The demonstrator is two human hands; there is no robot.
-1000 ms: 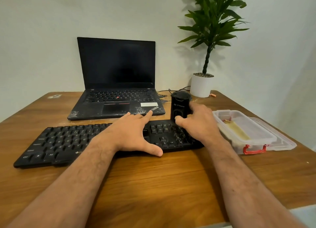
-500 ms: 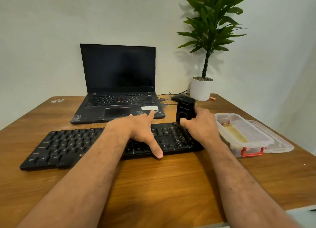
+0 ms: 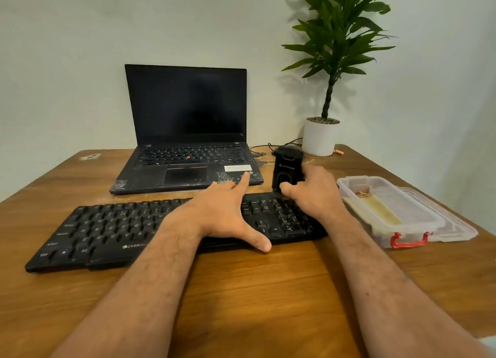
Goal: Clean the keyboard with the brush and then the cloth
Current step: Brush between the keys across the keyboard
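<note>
Resting flat with fingers spread, the left hand [image 3: 225,212] is pressed on the middle of the black keyboard [image 3: 112,229], which lies on the wooden table [image 3: 255,290]. A black brush [image 3: 287,169] is gripped upright by the right hand [image 3: 312,192] over the keyboard's right end. A clear plastic container [image 3: 389,210] is seen just right of the keyboard, an open laptop [image 3: 188,132] behind it.

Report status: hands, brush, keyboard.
Left hand flat on keyboard, steadying. Right hand grips brush upright at keyboard's right end. Nothing in the way.
</note>
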